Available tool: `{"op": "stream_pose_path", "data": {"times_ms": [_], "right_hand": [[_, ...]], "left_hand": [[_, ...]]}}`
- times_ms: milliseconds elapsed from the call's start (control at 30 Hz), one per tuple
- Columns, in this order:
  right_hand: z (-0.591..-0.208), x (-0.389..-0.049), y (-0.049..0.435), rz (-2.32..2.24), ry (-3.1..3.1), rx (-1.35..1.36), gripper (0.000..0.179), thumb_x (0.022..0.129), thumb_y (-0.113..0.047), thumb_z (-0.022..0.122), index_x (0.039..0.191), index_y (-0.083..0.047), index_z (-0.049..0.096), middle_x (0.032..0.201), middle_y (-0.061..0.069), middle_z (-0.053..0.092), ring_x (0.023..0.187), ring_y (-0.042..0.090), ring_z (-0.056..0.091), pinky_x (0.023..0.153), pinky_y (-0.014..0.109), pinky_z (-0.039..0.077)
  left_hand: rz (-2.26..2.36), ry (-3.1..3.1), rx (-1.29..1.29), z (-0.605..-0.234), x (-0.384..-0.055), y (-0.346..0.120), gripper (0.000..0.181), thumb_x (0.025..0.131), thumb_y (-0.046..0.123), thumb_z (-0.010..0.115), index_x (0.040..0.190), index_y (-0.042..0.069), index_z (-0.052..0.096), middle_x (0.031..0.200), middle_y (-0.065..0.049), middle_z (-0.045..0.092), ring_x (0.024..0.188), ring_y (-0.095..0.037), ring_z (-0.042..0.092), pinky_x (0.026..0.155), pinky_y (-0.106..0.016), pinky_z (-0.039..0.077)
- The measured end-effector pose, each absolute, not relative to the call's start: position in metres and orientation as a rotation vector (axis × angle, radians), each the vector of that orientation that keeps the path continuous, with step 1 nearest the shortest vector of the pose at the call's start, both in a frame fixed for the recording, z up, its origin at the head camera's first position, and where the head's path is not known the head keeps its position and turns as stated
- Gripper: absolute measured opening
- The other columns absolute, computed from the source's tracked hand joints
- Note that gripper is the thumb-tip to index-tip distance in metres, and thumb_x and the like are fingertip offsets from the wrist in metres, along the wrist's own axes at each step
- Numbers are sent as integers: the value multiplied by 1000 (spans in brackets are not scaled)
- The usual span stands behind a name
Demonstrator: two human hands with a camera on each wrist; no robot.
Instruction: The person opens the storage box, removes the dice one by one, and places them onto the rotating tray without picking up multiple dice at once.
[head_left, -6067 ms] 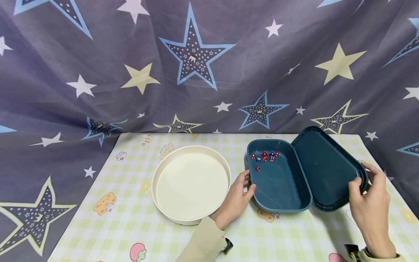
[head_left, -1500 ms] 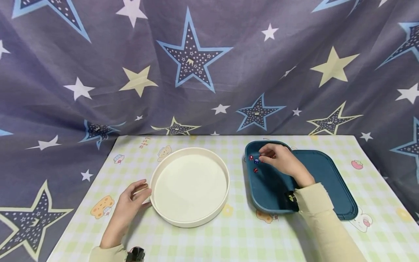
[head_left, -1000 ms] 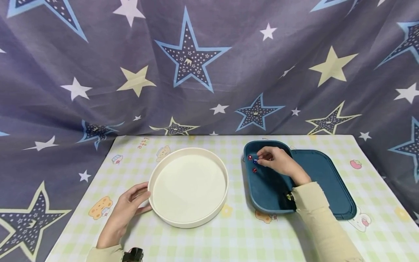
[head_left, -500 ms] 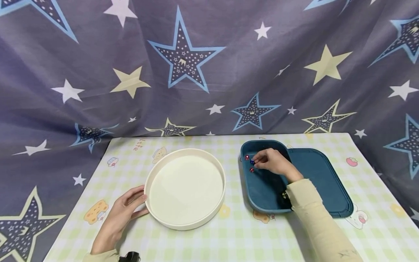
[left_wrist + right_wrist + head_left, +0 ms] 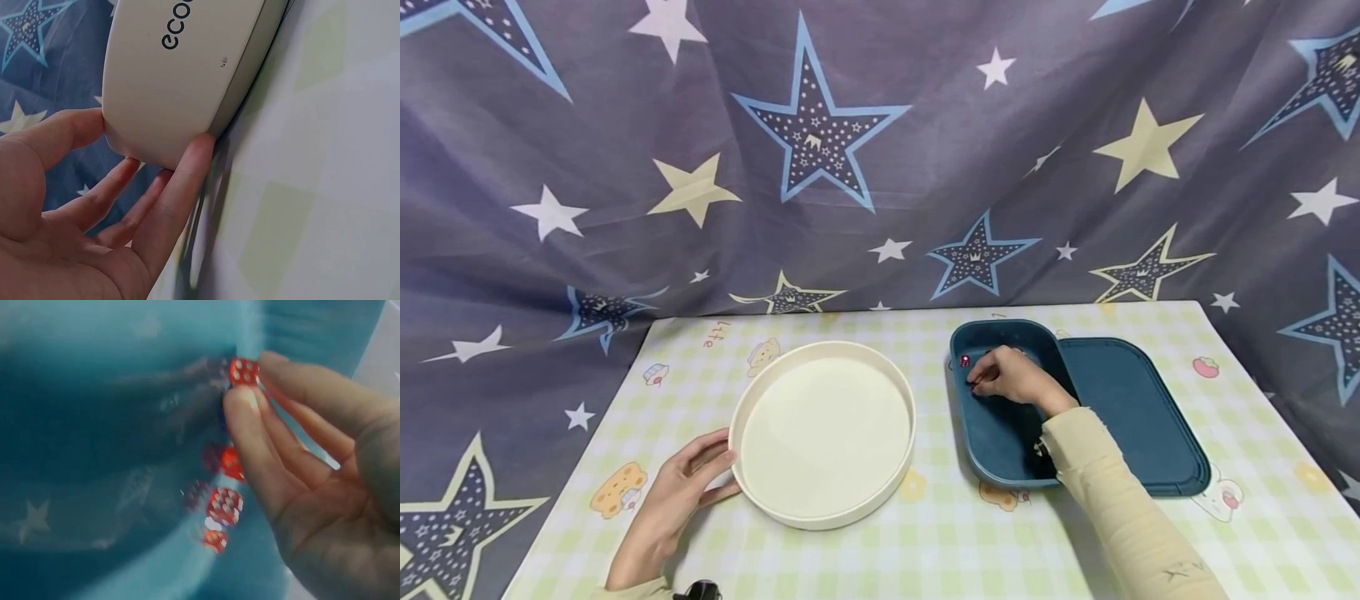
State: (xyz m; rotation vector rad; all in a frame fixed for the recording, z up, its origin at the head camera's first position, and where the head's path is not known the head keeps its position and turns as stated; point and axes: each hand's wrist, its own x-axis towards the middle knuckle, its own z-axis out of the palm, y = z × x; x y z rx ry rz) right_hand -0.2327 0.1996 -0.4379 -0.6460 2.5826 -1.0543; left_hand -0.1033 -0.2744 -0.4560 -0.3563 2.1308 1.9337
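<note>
One red die [image 5: 245, 372] is pinched between the thumb and fingertip of the right hand [image 5: 1018, 379], low inside a rectangular teal box [image 5: 988, 429], where more red dice [image 5: 225, 506] are strewn close by. To the left, a round cream tray [image 5: 820, 437] is touched at its rim and outer wall by the left hand [image 5: 676, 492], whose fingers are held slightly spread. A flat teal lid [image 5: 1138, 408] is laid just beside the box on a green-and-white checked tablecloth [image 5: 895, 558], backed by a dark curtain [image 5: 936, 67] patterned with stars.
</note>
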Motion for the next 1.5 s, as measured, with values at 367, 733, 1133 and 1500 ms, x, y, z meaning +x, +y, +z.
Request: {"op": "stream_pose_path", "data": {"times_ms": [367,733,1133,1500], "right_hand": [[-440,-235,201,-1023,2636,-641,7,88,3,71,91,1,77,89,10,75,76,16,69,64,23,59],[-431,-234,200,-1008,2672,-599,10,92,-2,69,97,-1,77,91,7,76,78,15,70,65,25,59],[-417,-234,198,-1056,2752,-604,15,94,-6,68,105,-1,77,103,11,74,88,20,71,74,31,64],[-406,-231,188,-1206,2759,-611,15,93,-10,70,105,-4,77,97,8,75,84,22,70,73,32,62]], "left_hand": [[1942,2131,-348,-459,-102,-276,66,96,31,67,149,5,38,140,-10,48,107,-5,65,94,-36,60],[1940,2149,-328,-457,-100,-277,65,97,31,66,149,4,38,137,-7,50,107,-5,65,93,-35,61],[1943,2144,-323,-457,-101,-276,65,97,31,66,149,5,38,141,-12,47,107,-6,65,94,-36,61],[1950,2136,-308,-457,-100,-275,64,97,31,66,149,5,39,144,-16,44,108,-7,65,94,-37,61]]}}
